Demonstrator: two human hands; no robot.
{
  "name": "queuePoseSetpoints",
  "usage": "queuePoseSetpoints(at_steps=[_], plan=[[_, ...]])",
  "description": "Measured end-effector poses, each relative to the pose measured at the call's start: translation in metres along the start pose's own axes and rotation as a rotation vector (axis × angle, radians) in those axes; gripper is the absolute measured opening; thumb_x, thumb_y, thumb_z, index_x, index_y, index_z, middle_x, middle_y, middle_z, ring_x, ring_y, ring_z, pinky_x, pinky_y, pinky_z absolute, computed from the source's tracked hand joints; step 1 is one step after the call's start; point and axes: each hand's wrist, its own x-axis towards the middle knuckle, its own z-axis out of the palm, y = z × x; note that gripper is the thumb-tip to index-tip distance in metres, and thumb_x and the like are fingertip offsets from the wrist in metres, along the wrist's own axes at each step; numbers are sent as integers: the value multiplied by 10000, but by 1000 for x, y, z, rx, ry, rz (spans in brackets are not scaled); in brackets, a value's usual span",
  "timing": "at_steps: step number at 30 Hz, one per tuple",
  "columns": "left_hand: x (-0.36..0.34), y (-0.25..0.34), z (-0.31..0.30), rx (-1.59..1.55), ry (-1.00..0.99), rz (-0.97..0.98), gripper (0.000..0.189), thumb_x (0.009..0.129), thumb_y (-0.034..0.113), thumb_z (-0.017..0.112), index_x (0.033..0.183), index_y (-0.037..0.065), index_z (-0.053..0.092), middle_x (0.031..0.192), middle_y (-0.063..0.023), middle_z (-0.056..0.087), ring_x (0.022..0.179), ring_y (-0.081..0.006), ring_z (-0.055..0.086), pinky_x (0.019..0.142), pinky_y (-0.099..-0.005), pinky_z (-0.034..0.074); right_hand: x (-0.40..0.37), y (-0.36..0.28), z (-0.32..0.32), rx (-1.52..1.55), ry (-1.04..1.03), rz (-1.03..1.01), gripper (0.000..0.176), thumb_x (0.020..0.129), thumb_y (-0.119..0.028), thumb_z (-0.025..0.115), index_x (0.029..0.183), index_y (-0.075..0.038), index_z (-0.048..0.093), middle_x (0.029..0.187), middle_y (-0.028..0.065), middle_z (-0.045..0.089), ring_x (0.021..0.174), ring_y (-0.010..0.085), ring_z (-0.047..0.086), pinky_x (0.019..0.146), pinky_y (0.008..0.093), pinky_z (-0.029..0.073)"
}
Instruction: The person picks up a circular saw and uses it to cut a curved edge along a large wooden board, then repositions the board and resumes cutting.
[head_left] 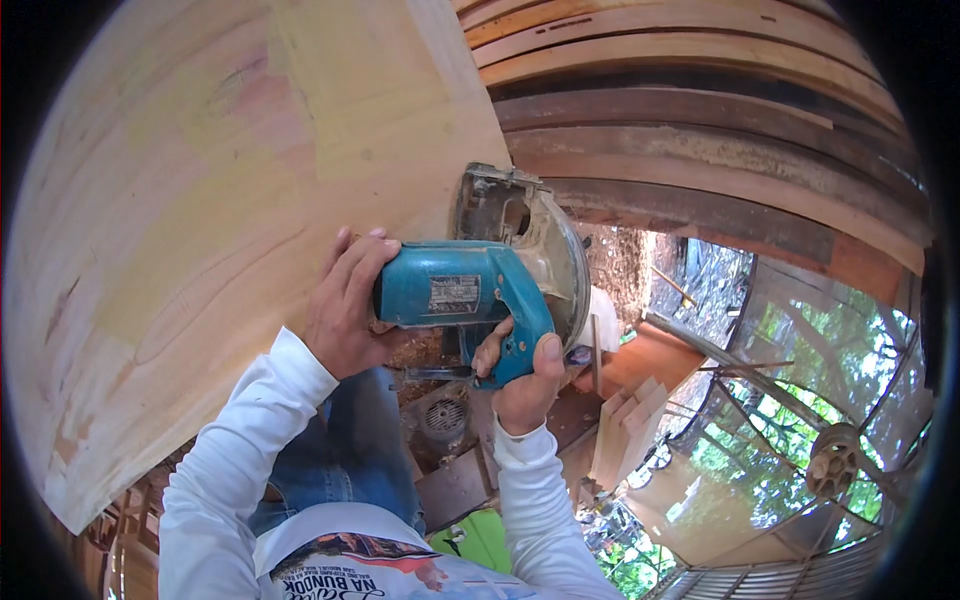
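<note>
A teal circular saw (445, 285) with a dusty metal guard and base sits at the right edge of a large plywood sheet (200, 200). My right hand (527, 385) is wrapped around its rear handle, thumb on top. Against the back end of the motor housing, my left hand (348, 305) holds the saw, its fingers over the top corner. The front of the base rests by the sheet's edge; the blade is hidden behind the guard.
Long wooden boards (690, 110) are stacked beyond the sheet at the upper right. Below the saw are a grey motor-like part (445, 418) and a bundle of wood pieces (628, 430). A pulley wheel (835, 460) hangs at the right, near mesh netting.
</note>
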Motion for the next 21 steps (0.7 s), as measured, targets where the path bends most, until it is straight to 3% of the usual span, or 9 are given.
queuePoseSetpoints(at_steps=[14,21], plan=[[-3,3,14,14,71,-3,999,615,308,981,1438,92,458,1340,-155,609,1315,-366,580,1207,-577,324,18,-9,-15,-116,-76,-48,689,968,-661,483,1084,7,606,691,93,587,611,173,565,559,296,441],[0,-3,4,12,33,16,999,615,267,975,1448,80,457,1367,-167,605,1327,-387,573,1214,-583,314,6,-4,-2,-51,-9,-28,687,973,-646,474,1084,18,604,695,96,591,620,182,564,583,309,451]])
